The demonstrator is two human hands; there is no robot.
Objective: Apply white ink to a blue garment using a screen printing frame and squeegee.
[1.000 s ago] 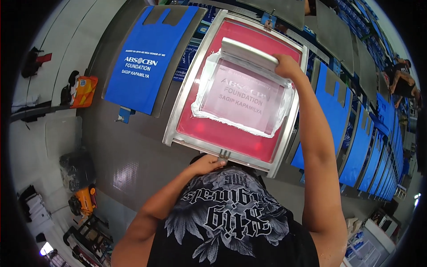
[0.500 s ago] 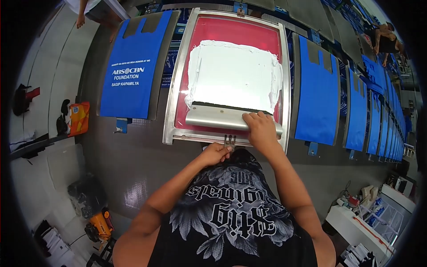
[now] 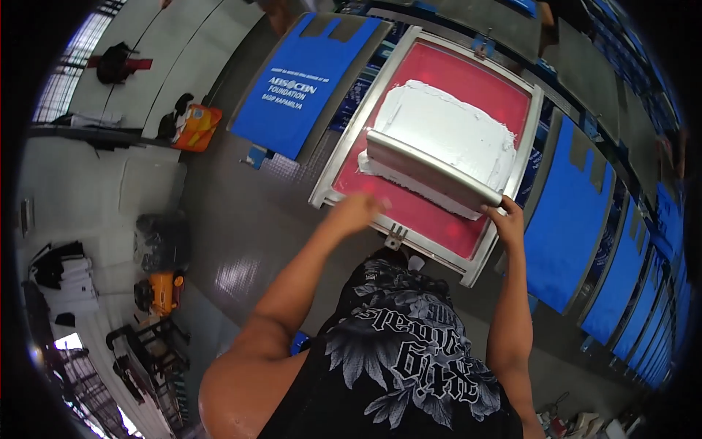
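Note:
A silkscreen frame (image 3: 534, 117) with a red mesh (image 3: 424, 66) sits centred in front of me, a thick patch of white ink (image 3: 439, 117) covering much of it. A long metal squeegee (image 3: 431, 167) stands across the lower part of the ink. My right hand (image 3: 504, 219) grips its right end. My left hand (image 3: 362, 208), blurred, hovers over the frame's lower left, beside the red mesh and off the squeegee; its fingers are smeared by motion. A metal clamp (image 3: 395, 235) is on the frame's front bar.
Printed blue bags (image 3: 285, 117) lie on a board at left; a row of plain blue bags (image 3: 567, 205) stretches right. An orange machine (image 3: 164, 293), black bin (image 3: 161, 241) and orange sack (image 3: 197, 128) are at left. Part of another person (image 3: 278, 14) shows at the top.
The squeegee has come down from the top of the screen, leaving white ink over the print area, and now stands tilted slightly higher. My left hand has let go of the front clamp and risen.

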